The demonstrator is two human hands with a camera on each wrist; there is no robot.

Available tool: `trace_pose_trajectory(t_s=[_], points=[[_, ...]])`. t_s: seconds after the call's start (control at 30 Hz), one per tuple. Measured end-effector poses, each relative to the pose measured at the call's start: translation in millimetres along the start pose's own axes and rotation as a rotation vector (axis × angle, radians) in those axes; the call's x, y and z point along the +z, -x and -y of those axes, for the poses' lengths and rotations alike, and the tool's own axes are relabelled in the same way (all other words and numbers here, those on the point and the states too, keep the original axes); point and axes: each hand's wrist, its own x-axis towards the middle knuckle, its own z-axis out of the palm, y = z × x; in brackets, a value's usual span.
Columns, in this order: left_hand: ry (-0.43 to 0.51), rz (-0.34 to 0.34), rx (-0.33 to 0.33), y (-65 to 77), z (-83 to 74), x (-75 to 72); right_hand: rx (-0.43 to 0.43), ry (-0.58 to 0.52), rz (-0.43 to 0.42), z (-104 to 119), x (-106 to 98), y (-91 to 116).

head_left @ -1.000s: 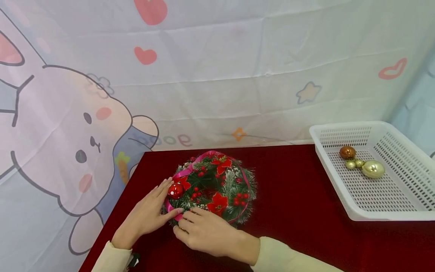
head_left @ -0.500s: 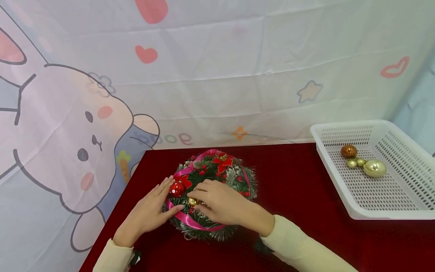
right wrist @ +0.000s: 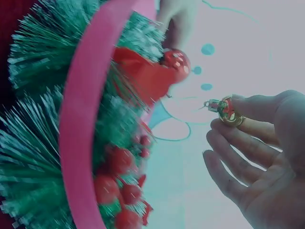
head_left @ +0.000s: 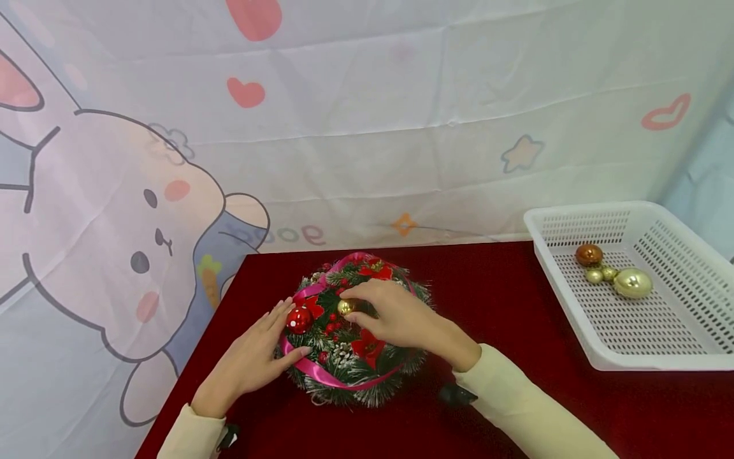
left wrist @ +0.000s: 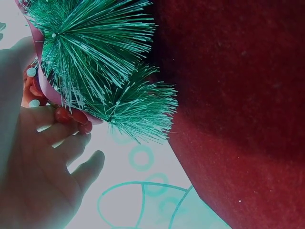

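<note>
A green wreath with red flowers, berries and a pink ribbon lies on the dark red cloth. Between thumb and fingertips, my right hand pinches a small gold bauble above the wreath's middle. In the right wrist view the bauble shows its metal cap and hook, apart from the greenery. My left hand rests on the wreath's left side with fingers extended, beside a red bauble with white dots. From the left wrist, that hand appears beneath the frosted needles.
At the right stands a white perforated basket holding a copper bauble, a large gold bauble and small gold ones. A printed cloth hangs behind the table.
From the wreath's near edge, my right hand has moved up and away across it, bringing the gold bauble into view. My left hand has stayed nearly still.
</note>
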Motion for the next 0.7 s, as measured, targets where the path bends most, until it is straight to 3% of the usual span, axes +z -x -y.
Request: trace_pose_trajectory(t_s=[0.37, 0.7], points=[[0.020, 0.038, -0.030, 1.5, 0.8, 4.1, 0.085, -0.183, -0.167, -14, -56, 17], [0.018, 0.025, -0.013, -1.7, 1.6, 1.9, 0.202, -0.260, -0.241, -29, -110, 48]])
